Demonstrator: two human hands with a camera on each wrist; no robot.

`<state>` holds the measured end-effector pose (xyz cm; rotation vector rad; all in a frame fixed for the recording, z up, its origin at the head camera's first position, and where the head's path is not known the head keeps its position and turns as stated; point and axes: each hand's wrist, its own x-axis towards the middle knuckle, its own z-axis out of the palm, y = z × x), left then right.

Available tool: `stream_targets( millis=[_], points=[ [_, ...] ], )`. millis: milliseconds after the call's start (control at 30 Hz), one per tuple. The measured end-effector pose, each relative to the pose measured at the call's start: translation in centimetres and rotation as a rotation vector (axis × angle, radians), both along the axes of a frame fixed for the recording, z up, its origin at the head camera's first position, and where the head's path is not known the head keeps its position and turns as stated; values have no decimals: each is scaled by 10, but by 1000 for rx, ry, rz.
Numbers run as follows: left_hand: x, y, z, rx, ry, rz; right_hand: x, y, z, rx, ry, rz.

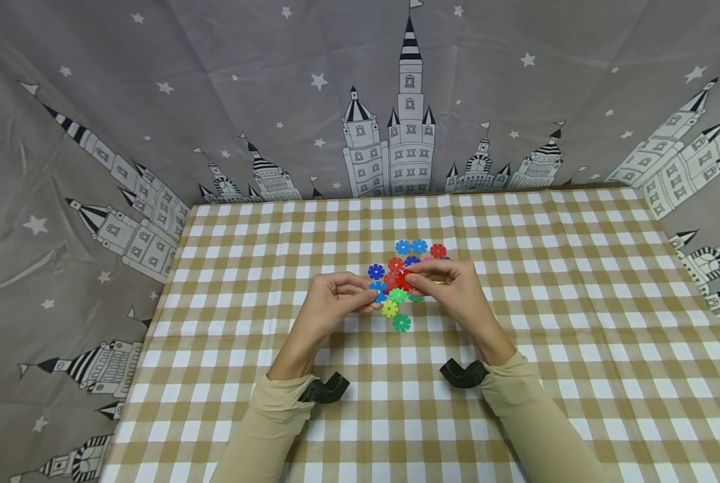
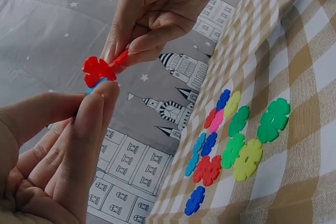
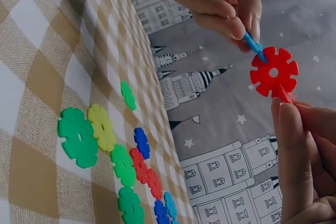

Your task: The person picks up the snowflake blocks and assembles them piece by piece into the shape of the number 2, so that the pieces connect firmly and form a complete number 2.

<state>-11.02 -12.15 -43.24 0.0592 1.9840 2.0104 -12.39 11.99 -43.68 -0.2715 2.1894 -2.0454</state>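
Note:
My left hand (image 1: 338, 298) pinches a light blue notched plastic disc (image 3: 254, 45) between thumb and fingertips. That disc meets the edge of a red notched disc (image 3: 274, 72) with a round hole in its middle. On the red disc's other side is a second red disc (image 2: 120, 60), seen nearly edge-on, which my right hand (image 1: 450, 285) pinches. The three pieces form a short chain between the hands, raised above the table. Below them lie loose notched discs, among them a yellow one (image 1: 389, 308) and a green one (image 1: 401, 323).
A brown-and-white checked cloth (image 1: 215, 349) covers the table. Several more discs lie flat near the hands, including dark blue (image 1: 376, 272), light blue (image 1: 403, 247) and red (image 1: 438, 250) ones. A grey curtain (image 1: 215, 40) with castles and stars hangs behind the table and along its sides.

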Motion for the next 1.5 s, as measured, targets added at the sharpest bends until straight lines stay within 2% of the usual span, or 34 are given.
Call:
stream_targets(
  millis=[133, 267, 367, 500, 700, 833, 967, 1133, 1233, 1400, 1500],
  points=[
    [-1, -1, 1, -5, -9, -20, -1, 1, 0, -9, -18, 7],
    [-2, -4, 4, -82, -7, -49, -2, 1, -2, -2, -12, 31],
    [-4, -9, 4, -173, 30, -60, -2, -2, -6, 11, -5, 53],
    [-8, -14, 6, -218, 83, -61, -2, -5, -9, 29, 1, 66],
    [-13, -4, 10, -263, 128, -122, -2, -7, -8, 20, 19, 102],
    [-17, 3, 9, -270, 99, -147, -3, -11, -8, 6, 15, 123],
    [-19, 4, 9, -287, 86, -137, -4, -16, -8, 3, 2, 127],
    [-20, 0, 10, -311, 114, -95, -13, -20, -13, 9, -11, 116],
    [-20, -4, 11, -306, 114, -62, -24, -22, -22, 128, -14, 89],
    [-21, -11, 11, -264, 87, -29, -42, -26, -43, 523, 60, 89],
    [-21, -13, 11, -246, 89, -33, -46, -30, -49, 637, 90, 94]
  ],
)
